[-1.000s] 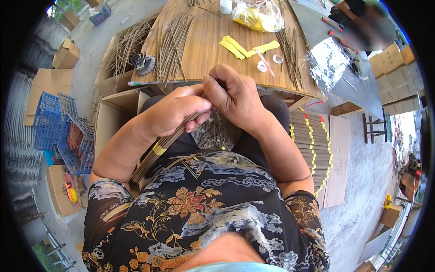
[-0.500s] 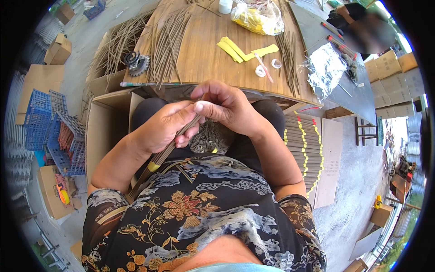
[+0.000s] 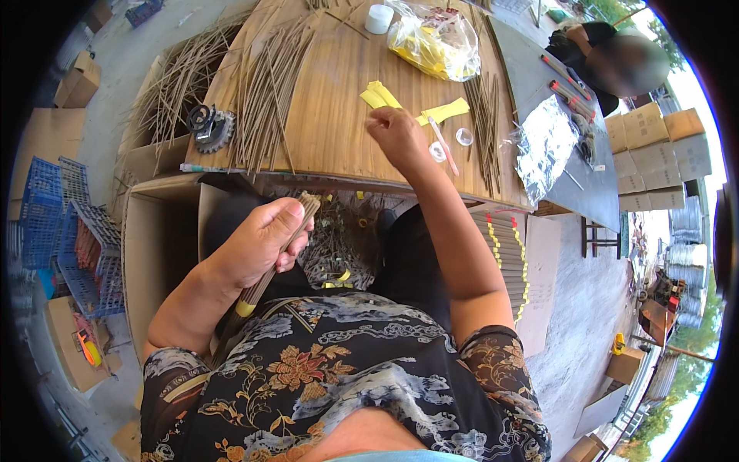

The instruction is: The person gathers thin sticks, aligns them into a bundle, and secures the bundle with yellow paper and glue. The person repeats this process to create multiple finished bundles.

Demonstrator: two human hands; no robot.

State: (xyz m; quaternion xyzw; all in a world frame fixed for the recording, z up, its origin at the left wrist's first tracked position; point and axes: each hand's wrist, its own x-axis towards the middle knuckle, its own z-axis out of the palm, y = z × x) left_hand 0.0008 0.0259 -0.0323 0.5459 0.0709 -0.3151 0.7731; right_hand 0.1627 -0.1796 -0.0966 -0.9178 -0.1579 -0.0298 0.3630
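In my left hand (image 3: 265,239), closed around it, is a bundle of thin brown sticks (image 3: 262,286) that slants down toward my lap, with a yellow paper band round its lower part. My right hand (image 3: 396,135) reaches over the wooden table, its fingers curled together at the near end of the yellow paper strips (image 3: 379,94). Its fingertips are partly hidden, so what they pinch does not show. More yellow strips (image 3: 446,110) lie just to its right, beside a pinkish stick-like tool (image 3: 440,137) and a small roll of clear tape (image 3: 463,137).
Loose brown sticks (image 3: 269,100) cover the table's left side near a dark toothed metal part (image 3: 212,129). A clear bag of yellow strips (image 3: 435,46) and a white jar (image 3: 379,18) stand farther back. Banded bundles (image 3: 504,254) lie at right. A cardboard box (image 3: 158,254) is at left.
My right hand has left the bundle and moved forward to the yellow strips on the table. My left hand keeps the bundle, now slightly lower and farther left in view.
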